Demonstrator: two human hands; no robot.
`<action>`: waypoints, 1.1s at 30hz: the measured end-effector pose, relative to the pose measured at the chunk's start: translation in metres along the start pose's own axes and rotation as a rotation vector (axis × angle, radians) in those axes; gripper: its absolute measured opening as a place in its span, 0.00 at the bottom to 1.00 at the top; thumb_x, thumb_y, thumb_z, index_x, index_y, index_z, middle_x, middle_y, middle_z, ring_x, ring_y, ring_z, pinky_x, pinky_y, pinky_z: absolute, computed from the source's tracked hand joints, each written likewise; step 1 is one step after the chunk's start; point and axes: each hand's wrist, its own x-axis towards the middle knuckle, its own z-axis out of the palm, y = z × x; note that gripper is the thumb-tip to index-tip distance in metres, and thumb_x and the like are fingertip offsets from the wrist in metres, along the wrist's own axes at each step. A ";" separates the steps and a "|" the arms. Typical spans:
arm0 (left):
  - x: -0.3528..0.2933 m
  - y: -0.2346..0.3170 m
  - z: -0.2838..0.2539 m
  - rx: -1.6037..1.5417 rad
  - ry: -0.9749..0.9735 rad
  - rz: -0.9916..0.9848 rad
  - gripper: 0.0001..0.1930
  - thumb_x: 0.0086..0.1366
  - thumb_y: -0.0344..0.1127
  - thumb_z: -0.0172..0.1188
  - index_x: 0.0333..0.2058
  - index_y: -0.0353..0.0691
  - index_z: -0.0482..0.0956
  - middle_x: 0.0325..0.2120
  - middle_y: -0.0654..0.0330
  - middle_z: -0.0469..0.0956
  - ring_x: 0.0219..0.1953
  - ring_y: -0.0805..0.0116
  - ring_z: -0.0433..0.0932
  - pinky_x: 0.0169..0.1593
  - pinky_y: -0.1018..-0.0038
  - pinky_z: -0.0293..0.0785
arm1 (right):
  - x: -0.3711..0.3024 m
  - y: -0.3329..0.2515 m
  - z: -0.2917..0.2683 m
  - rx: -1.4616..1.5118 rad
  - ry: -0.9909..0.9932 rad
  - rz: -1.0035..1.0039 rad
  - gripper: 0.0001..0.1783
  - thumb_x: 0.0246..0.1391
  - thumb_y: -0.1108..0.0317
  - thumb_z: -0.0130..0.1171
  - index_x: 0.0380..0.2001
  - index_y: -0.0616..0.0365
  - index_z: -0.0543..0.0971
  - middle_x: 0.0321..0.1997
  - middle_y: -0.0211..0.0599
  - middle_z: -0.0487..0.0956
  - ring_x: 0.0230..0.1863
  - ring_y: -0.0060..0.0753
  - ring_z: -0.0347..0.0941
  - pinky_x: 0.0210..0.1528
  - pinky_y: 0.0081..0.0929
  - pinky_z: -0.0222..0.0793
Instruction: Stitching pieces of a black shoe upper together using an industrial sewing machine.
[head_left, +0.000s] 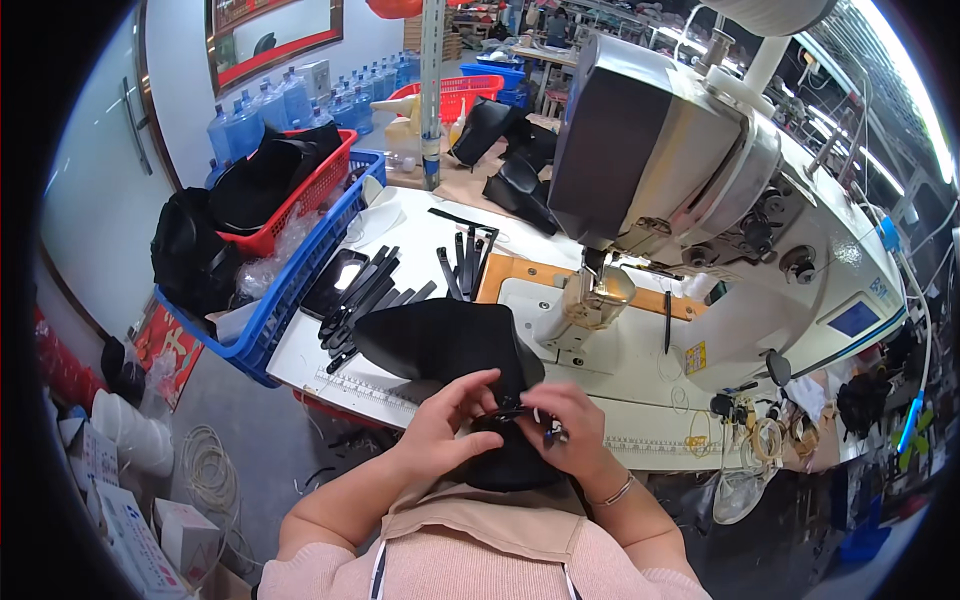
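A soft black leather-like workpiece (440, 335) lies over the table's front edge and hangs down to my lap. My left hand (450, 425) is at its near part, fingers curled and thumb stretched toward the middle. My right hand (570, 425) is closed around a small dark tool with a bluish part (555, 433), perhaps thread snips; its exact kind is hard to make out. Between both hands runs a narrow black strap or loop (508, 412) on the workpiece. The fingers partly hide where they touch it.
A big white sewing machine (720, 190) stands ahead on the right of the white table (640, 410). Several black strips (370, 295) and a phone (335, 283) lie at left. A blue basket (265, 335) and a red basket (300, 205) hold black pieces.
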 end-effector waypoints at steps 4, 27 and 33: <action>-0.004 -0.002 -0.002 -0.044 0.067 -0.067 0.26 0.53 0.21 0.66 0.51 0.35 0.69 0.39 0.64 0.69 0.43 0.76 0.69 0.48 0.79 0.67 | -0.003 0.013 0.003 0.168 -0.027 0.130 0.21 0.36 0.82 0.68 0.36 0.56 0.75 0.37 0.37 0.76 0.32 0.25 0.75 0.29 0.17 0.69; -0.033 -0.021 0.006 -0.343 0.385 -0.365 0.31 0.58 0.35 0.64 0.56 0.30 0.61 0.49 0.54 0.72 0.50 0.67 0.71 0.55 0.71 0.67 | -0.084 0.002 0.026 0.550 0.126 0.907 0.29 0.43 0.78 0.64 0.53 0.61 0.73 0.32 0.23 0.72 0.33 0.14 0.65 0.39 0.14 0.63; -0.014 -0.010 -0.007 -0.219 0.290 -0.173 0.37 0.53 0.33 0.68 0.59 0.31 0.59 0.51 0.54 0.71 0.54 0.65 0.68 0.59 0.69 0.62 | -0.086 0.019 -0.002 0.673 0.241 0.714 0.28 0.55 0.62 0.57 0.56 0.66 0.66 0.35 0.32 0.75 0.33 0.23 0.73 0.32 0.17 0.67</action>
